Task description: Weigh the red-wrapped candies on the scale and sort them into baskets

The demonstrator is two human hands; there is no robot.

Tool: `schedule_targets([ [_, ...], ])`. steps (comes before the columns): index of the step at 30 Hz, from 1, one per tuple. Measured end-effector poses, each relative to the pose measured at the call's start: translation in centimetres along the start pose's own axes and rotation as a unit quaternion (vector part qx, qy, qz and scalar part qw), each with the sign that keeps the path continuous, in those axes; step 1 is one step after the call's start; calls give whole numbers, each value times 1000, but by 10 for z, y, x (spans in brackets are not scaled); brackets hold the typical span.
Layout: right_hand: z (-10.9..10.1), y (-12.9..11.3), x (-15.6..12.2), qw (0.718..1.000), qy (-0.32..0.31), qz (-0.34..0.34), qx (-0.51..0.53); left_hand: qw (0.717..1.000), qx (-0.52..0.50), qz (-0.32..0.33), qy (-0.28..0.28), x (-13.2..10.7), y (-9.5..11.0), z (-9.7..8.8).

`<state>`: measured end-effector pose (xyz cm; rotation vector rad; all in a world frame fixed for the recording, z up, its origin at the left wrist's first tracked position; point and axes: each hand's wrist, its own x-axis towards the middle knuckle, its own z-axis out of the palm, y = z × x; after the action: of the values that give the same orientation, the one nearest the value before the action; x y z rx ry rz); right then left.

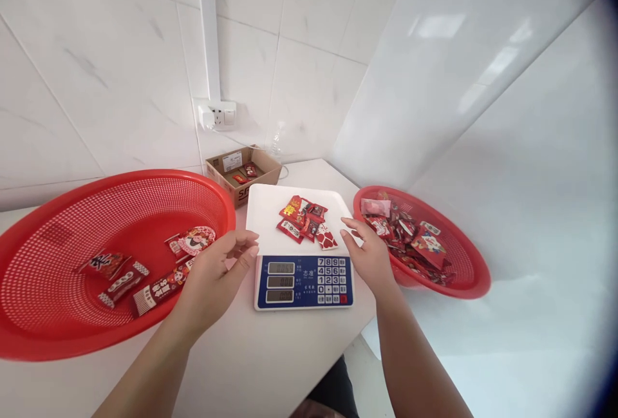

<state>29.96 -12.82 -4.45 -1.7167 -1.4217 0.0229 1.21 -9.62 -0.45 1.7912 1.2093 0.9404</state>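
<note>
A digital scale [305, 283] with a blue keypad panel and a white weighing tray [263, 212] stands in front of me. Several small red snack packets [302, 215] lie in a loose pile on the tray. At the tray's left edge is my left hand [217, 276], fingers curved and apart from the thumb, with nothing in it. My right hand [364, 250] hovers by the right edge of the tray, near a white packet with red hearts [326, 236]; its fingers are spread and it holds nothing.
On the left sits a large red basket [53, 225] with several snack packets. A smaller red basket [466, 270], fuller of packets, is at the right. Behind the scale are a cardboard box [232, 180] with a few packets, a clear bottle [277, 141] and a wall socket [219, 115].
</note>
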Motion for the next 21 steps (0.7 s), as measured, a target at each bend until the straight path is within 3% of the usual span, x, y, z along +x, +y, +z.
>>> schedule_targets([
  [9, -1, 7, -8, 998, -45, 37, -17, 1000, 0, 8, -3, -1, 2, 1],
  [21, 3, -4, -9, 994, -98, -1, -46, 1000, -22, 3, 2, -2, 4, 2],
])
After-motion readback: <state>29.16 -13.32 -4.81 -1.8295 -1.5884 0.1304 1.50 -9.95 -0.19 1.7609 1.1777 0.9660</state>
